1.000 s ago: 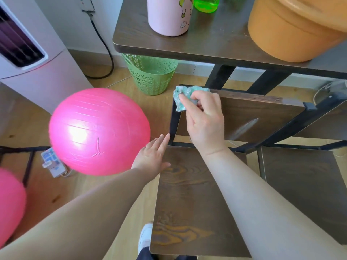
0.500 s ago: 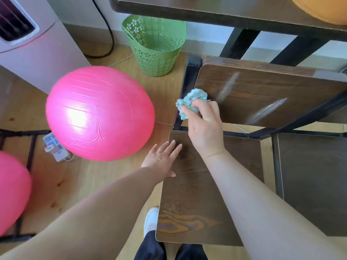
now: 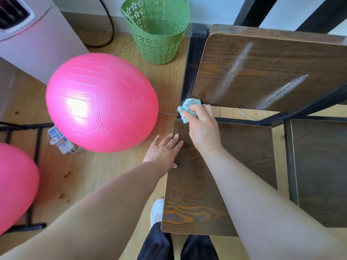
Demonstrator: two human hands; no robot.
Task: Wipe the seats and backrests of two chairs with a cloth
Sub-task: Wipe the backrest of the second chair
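Grips bunched teal cloth (image 3: 187, 107) in right hand (image 3: 203, 128), fingers curled round it, at far-left corner of the near seat (image 3: 197, 184), right by the gap under the backrest (image 3: 262, 68). Cannot tell whether cloth touches backrest's lower-left corner. Lays left hand (image 3: 164, 151) flat over seat's left edge, fingers straight and close together, just near-left of right hand. Shows two pale streaks on backrest, beyond the seat. Second seat (image 3: 319, 166) just right of near seat, narrow gap between. Pink ball (image 3: 101, 102) on floor left of seat, near, not touching. Green basket (image 3: 157, 30) beyond seat's far-left corner. White shoe (image 3: 156, 211) by seat's near-left corner.
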